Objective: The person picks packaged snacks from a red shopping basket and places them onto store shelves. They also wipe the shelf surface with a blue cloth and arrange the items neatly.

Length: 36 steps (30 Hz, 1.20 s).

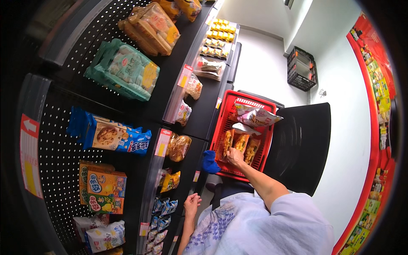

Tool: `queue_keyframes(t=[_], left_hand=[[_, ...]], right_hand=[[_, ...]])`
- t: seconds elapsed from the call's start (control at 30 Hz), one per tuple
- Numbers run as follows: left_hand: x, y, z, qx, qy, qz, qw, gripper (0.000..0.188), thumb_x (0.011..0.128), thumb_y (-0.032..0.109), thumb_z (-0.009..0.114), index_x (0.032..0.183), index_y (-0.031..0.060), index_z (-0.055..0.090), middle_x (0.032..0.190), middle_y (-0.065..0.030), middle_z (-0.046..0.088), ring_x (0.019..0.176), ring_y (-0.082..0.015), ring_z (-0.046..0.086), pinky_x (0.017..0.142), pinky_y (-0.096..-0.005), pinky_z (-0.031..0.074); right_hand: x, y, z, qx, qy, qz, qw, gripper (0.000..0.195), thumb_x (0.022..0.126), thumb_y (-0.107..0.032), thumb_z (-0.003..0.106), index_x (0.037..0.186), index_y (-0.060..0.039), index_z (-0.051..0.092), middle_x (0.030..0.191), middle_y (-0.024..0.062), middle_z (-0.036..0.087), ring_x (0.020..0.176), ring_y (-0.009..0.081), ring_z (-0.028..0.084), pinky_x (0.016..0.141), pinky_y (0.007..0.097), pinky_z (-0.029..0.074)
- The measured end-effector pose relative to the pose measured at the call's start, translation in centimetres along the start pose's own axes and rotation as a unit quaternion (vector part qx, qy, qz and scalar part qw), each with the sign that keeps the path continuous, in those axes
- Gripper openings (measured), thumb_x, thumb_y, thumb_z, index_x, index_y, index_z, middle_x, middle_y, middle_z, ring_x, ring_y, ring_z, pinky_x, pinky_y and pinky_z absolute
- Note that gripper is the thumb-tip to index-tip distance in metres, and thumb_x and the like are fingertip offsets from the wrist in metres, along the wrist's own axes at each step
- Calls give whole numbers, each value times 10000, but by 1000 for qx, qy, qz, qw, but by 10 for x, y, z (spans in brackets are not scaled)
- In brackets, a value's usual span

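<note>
A red plastic shopping basket [227,105] stands before me beside the shelves. My right hand [235,156] reaches into it, fingers on the packaged snacks; whether it grips one is hard to tell. Several clear packs of orange-brown snacks [241,143] stand side by side in the basket. Behind them lie white and pink snack bags [258,116]. My left hand [192,201] hangs near the shelf edge with loosely curled fingers, holding nothing visible. A blue cloth-like item [210,162] sits at the basket's near left corner.
Black shelving [188,118] runs along the left with blue cookie packs [118,134], snack boxes [106,185], bread [180,148] and small packets. A black panel [299,143] stands right of the basket. A black crate [302,68] lies farther off by the white wall.
</note>
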State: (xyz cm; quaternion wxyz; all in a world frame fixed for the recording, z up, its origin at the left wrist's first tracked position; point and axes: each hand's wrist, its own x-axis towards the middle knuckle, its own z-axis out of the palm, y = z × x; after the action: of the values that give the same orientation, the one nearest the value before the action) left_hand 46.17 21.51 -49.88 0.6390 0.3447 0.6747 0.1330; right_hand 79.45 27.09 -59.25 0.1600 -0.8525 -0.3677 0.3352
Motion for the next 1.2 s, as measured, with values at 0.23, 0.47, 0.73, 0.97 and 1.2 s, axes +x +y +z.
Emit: queue_keyframes(t=[0.23, 0.47, 0.73, 0.97, 1.2], left_hand=[[-11, -3, 0, -7, -14, 21, 1000, 306, 984, 216, 595, 1214, 13, 596, 1041, -85, 704, 878, -148, 700, 675, -249, 544], [-16, 22, -6, -47, -54, 76, 995, 358, 986, 253, 601, 1248, 11, 575, 1071, -98, 696, 907, -155, 695, 719, -258, 557], [-54, 120, -10, -209, -271, 123, 931, 927, 886, 535, 663, 1525, 50, 199, 1383, -205, 479, 1200, -311, 573, 885, -468, 565], [-79, 181, 6, -307, -440, 202, 819, 1116, 790, 597, 735, 1549, 62, 116, 1520, -239, 290, 1272, -344, 502, 918, -496, 547], [-70, 132, -6, -431, -526, 166, 714, 912, 802, 299, 801, 1490, 46, 257, 1418, -191, 474, 1229, -346, 562, 886, -513, 574]], right_hand=[[-2, -12, -46, 83, 2, -36, 996, 347, 901, -305, 497, 901, -1, 664, 801, 204, 688, 777, 384, 671, 743, 458, 516], [-87, -95, -181, 149, -63, -175, 971, 307, 910, -255, 519, 828, 17, 636, 691, 185, 648, 690, 284, 672, 665, 396, 515], [-182, -182, -319, 150, -215, -325, 909, 280, 884, -198, 593, 886, 78, 640, 677, 42, 568, 630, 96, 502, 591, 294, 448], [-244, -261, -394, 95, -378, -420, 820, 325, 933, -222, 579, 745, 44, 571, 624, 2, 462, 600, 64, 433, 522, 283, 354], [-259, -308, -390, 73, -441, -404, 799, 364, 922, -281, 614, 925, 78, 676, 685, -12, 528, 650, 43, 462, 554, 247, 373]])
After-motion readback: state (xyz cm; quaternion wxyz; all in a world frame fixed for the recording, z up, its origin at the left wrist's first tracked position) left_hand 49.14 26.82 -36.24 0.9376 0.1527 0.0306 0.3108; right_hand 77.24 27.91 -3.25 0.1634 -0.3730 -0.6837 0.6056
